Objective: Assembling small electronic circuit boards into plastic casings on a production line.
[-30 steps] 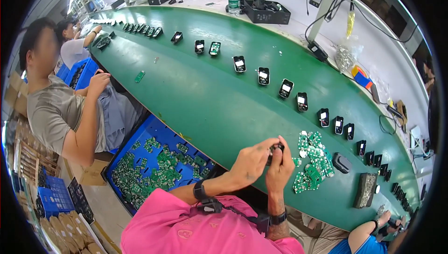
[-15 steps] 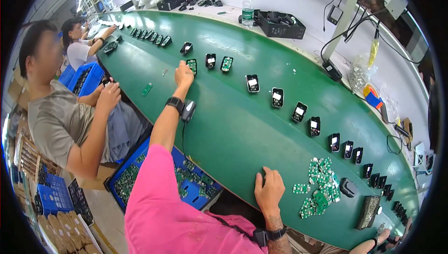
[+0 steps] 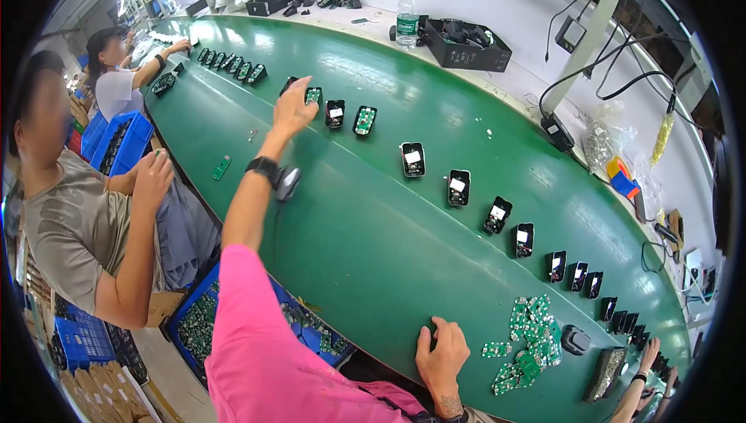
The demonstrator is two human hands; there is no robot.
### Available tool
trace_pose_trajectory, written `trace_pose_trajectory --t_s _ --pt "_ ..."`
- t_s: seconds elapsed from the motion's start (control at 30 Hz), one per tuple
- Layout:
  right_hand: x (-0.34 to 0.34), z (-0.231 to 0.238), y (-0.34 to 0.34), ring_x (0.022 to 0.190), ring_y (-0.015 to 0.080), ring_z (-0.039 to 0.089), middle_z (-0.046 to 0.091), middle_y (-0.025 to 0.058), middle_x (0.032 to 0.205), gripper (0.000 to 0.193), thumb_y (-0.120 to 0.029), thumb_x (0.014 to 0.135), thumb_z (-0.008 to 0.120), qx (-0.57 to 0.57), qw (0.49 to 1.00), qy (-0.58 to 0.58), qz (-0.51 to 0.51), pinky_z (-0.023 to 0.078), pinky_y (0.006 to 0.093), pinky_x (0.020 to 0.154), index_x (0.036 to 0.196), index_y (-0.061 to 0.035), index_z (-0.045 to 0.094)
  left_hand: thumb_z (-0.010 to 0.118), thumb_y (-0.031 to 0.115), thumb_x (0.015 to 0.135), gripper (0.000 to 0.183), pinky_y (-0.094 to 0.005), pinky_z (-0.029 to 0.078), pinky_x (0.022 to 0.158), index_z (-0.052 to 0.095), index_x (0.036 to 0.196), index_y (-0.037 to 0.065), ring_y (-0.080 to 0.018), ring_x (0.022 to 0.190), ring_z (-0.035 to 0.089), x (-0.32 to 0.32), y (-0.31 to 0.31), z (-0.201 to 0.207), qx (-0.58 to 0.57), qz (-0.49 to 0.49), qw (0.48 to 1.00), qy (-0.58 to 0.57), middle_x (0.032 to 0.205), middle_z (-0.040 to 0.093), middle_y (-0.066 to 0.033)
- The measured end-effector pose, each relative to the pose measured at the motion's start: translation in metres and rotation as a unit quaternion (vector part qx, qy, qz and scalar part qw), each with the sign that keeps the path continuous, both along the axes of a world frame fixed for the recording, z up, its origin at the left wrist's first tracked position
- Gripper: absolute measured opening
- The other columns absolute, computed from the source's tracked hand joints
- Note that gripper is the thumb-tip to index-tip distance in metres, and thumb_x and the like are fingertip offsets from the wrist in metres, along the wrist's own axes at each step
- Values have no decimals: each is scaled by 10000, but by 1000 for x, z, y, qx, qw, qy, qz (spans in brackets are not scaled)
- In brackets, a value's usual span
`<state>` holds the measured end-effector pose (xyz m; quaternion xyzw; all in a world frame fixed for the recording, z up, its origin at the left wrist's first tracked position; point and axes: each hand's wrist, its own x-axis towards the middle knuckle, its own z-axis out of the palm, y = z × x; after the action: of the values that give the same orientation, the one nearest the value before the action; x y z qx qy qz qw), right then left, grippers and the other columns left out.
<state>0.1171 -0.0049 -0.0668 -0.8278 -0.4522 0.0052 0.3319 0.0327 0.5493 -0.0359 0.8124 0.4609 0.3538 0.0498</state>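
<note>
My left hand reaches across the green table with its index finger stretched out. It is beside a black housing holding a green circuit board and partly covers another black housing behind it. Nothing shows in its grip, though some fingers are hidden. Just to the right stand a black housing with a white label and another with a green board. My right hand rests on the table near the front edge, thumb apart, holding nothing. Beside it lies a pile of green circuit boards.
More labelled housings run in a line toward the right. A dark rounded device is beside my left wrist. Co-workers sit at left, and other hands reach in at lower right. A blue crate of boards stands below the table edge.
My left hand has shifted from the green-board housing toward the farther one on its left. The view has swung slightly. Another person's hand at lower right has reached up to the housings.
</note>
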Motion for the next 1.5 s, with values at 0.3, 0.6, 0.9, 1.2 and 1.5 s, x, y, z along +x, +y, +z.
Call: trace_pose_trajectory --t_s 0.3,0.6,0.9,1.2,1.5 --pt "-2 3 9 760 321 619 601 117 831 206 -134 837 720 64 998 19 13 510 423 655 1012 -55 646 766 99 672 628 -402 497 970 596 1270 8 -317 1094 640 -17 0 -10 -14 -221 966 134 1191 659 -166" --pt "14 10 -33 725 321 637 632 119 813 162 -131 845 726 104 995 5 -1 508 422 618 959 -45 648 794 25 643 749 -322 572 773 574 1358 57 -246 1076 646 -14 -330 13 -147 -407 899 58 1345 597 -144" --pt "60 27 -92 686 421 647 664 193 716 216 -212 939 666 -156 958 42 -237 494 501 637 928 -14 580 892 160 646 822 -358 571 821 550 1390 86 -287 1086 636 -19 -445 -7 -132 -435 891 24 1363 592 -133" --pt "52 47 -93 816 400 650 666 196 905 107 -68 938 637 -16 992 92 -83 501 473 679 998 -1 579 761 86 858 473 -268 524 589 621 1308 61 -130 625 599 -16 -498 22 -273 -444 844 -125 1146 640 -115" --pt "9 59 -80 686 179 640 666 95 820 112 -53 902 682 81 966 243 30 505 295 611 988 9 645 675 17 929 93 -273 589 672 651 1004 -32 -124 776 679 -23 -487 4 -653 -347 607 -290 911 699 -76"
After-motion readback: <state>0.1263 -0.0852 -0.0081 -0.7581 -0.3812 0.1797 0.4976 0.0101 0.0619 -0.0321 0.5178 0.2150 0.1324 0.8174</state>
